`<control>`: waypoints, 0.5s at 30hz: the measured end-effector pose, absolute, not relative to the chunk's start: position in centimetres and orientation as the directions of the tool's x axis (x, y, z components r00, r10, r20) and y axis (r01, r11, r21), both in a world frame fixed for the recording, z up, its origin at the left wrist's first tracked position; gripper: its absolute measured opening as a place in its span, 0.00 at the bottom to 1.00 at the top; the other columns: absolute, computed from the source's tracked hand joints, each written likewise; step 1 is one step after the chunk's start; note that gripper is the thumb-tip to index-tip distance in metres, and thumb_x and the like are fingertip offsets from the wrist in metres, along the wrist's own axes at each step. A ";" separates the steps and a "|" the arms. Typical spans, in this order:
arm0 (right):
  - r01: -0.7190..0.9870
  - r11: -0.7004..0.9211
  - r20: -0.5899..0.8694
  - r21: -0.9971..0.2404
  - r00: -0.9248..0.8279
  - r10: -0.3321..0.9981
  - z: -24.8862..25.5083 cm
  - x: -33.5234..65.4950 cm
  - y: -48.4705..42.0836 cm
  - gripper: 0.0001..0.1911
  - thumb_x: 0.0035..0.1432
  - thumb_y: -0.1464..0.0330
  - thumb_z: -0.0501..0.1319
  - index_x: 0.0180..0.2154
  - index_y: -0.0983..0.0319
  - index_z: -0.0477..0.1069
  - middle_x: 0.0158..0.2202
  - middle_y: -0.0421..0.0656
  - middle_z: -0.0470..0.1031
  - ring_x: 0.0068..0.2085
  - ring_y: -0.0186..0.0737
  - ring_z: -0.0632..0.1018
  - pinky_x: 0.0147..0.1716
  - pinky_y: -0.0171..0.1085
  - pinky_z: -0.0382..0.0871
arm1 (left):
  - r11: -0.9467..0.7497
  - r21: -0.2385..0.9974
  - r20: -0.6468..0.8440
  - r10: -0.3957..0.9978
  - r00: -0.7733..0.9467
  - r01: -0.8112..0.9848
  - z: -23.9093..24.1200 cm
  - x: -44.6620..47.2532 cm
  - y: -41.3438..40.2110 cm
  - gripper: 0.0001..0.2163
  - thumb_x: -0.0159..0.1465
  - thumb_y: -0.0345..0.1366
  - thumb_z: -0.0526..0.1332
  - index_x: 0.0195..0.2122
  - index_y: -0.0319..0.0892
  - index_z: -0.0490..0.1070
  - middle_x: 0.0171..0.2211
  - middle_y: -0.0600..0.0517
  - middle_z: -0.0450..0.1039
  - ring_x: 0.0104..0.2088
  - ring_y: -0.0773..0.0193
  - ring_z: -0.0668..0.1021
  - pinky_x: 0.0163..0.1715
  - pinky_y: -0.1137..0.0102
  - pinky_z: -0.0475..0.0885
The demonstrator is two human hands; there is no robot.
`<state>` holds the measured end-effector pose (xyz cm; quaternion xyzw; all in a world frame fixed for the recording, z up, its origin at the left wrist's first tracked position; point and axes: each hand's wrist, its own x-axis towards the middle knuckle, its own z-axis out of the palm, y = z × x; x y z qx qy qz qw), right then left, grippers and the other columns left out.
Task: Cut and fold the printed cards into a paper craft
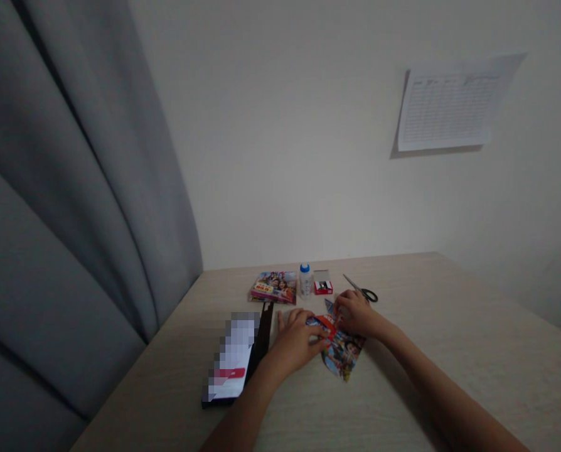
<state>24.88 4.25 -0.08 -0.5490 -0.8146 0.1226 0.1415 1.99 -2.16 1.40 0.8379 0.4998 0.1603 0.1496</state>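
Note:
A brightly printed piece of folded paper [345, 355] lies on the table between my hands, with a pointed corner toward me. My left hand [299, 336] holds its left side; thumb and index finger are at the edge, the outer fingers somewhat spread. From the right, my right hand [357, 312] has its fingers bent together on the paper's upper part, in a pinch. A small bluish point of paper [329, 306] sticks out beside the right fingers. My fingers hide part of the paper's upper edge.
Behind my hands are a stack of printed leaflets [275, 289], a blue-capped bottle [305, 282], a small red-and-white box [322, 285] and scissors [369, 295]. A lit phone [233, 361] with a dark cover lies left. A curtain [96, 188] borders the table's left; the wall [285, 157] stands behind.

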 end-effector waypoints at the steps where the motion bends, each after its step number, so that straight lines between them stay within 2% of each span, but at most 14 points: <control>1: 0.864 0.360 0.096 -0.351 -0.349 0.932 -0.1 24.9 4.3 0.19 0.47 0.66 0.68 0.44 0.57 0.76 0.52 0.49 0.70 0.55 0.53 0.67 0.55 0.47 0.58 | -0.459 0.410 0.126 0.884 0.450 0.788 1.4 2.0 -2.2 0.11 0.64 0.50 0.62 0.46 0.61 0.78 0.57 0.51 0.67 0.62 0.48 0.61 0.63 0.36 0.36; 15: 0.857 0.366 0.128 -0.364 -0.343 0.931 -0.1 24.9 4.2 0.20 0.49 0.67 0.65 0.47 0.56 0.75 0.52 0.49 0.69 0.57 0.53 0.65 0.56 0.49 0.57 | -0.471 0.401 0.143 0.879 0.455 0.786 1.2 2.0 -2.2 0.11 0.64 0.50 0.62 0.46 0.62 0.78 0.57 0.53 0.67 0.62 0.47 0.61 0.63 0.35 0.36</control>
